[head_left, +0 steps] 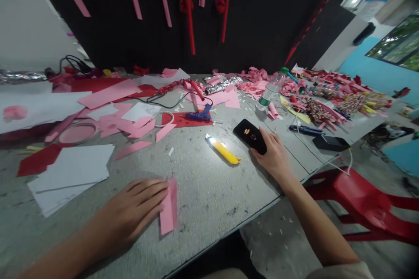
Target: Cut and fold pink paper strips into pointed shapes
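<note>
My left hand [137, 207] lies flat on the table, its fingertips resting on the left edge of a folded pink paper strip [169, 211]. My right hand [272, 153] grips the lower right end of a black smartphone [246, 133], thumb on the near side and fingers on the far side. Small lit marks show on the phone's dark screen. Between my hands, nearer the phone, is a yellow utility knife [224, 150], its silver tip pointing away to the left.
Behind lie a blue glue gun [200, 114] on red paper, a plastic bottle [269, 91] and pink paper scraps [137, 127]. White sheets [77, 172] are at left. A dark blue stapler-like tool [306, 130] and a black device [330, 142] lie right, above a red chair [363, 192].
</note>
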Action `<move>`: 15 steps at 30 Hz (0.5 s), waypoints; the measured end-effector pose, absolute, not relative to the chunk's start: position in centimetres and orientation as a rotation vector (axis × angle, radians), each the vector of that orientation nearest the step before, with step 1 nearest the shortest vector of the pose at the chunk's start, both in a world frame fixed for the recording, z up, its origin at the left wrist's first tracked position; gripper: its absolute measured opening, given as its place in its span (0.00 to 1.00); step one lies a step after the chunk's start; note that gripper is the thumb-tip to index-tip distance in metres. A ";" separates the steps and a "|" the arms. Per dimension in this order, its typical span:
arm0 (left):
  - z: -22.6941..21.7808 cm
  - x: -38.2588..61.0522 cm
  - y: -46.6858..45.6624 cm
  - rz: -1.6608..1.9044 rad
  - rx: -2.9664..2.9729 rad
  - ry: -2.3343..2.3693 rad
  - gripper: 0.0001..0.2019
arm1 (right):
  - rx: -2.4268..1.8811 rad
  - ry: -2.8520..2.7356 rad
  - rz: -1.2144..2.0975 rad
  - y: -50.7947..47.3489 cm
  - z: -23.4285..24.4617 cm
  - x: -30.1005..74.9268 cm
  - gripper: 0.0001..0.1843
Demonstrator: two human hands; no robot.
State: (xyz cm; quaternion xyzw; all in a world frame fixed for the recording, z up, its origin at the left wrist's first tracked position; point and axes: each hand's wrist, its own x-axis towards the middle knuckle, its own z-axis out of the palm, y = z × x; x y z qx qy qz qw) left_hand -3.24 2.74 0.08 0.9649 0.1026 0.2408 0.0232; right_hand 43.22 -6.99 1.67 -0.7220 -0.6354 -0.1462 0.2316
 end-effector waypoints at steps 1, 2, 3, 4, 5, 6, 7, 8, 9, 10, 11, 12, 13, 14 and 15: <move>0.1 -3.2 2.7 0.756 2.980 0.313 0.17 | -1.969 -1.757 -0.425 -7.0 1.6 43.2 0.47; 0.2 -3.1 2.7 0.763 2.979 0.309 0.17 | -1.959 -1.762 -0.441 -7.0 1.5 43.2 0.48; 0.2 -3.1 2.7 0.758 2.986 0.308 0.16 | -1.952 -1.766 -0.456 -7.0 1.4 43.2 0.48; 0.3 -3.1 2.7 0.754 2.998 0.305 0.16 | -1.946 -1.769 -0.467 -7.1 1.3 43.2 0.47; 0.3 -3.1 2.7 0.757 3.012 0.294 0.16 | -1.940 -1.772 -0.475 -7.1 1.2 43.3 0.46; 0.3 -3.1 2.7 0.759 3.024 0.286 0.16 | -1.939 -1.776 -0.478 -7.1 1.1 43.3 0.46; 0.3 -3.2 2.7 0.756 3.032 0.282 0.15 | -1.938 -1.777 -0.477 -7.1 1.1 43.4 0.45; 0.3 -3.2 2.7 0.746 3.037 0.281 0.15 | -1.940 -1.775 -0.470 -7.1 1.0 43.5 0.44; 0.2 -3.3 2.7 0.737 3.036 0.282 0.15 | -1.946 -1.770 -0.456 -7.1 1.0 43.5 0.44; 0.1 -3.3 2.7 0.728 3.032 0.287 0.15 | -1.952 -1.764 -0.437 -7.1 1.1 43.6 0.43; 0.0 -3.4 2.7 0.716 3.024 0.299 0.15 | -1.958 -1.756 -0.417 -7.1 1.1 43.6 0.44; -0.1 -3.5 2.7 0.708 3.015 0.311 0.15 | -1.965 -1.747 -0.399 -7.1 1.1 43.6 0.44; -0.3 -3.5 2.7 0.695 3.005 0.325 0.16 | -1.971 -1.738 -0.386 -7.1 1.1 43.7 0.44; -0.4 -3.6 2.7 0.683 2.996 0.337 0.16 | -1.977 -1.730 -0.374 -7.0 1.1 43.8 0.45; -0.5 -3.6 2.7 0.669 2.992 0.346 0.17 | -1.982 -1.721 -0.366 -6.9 1.0 43.9 0.45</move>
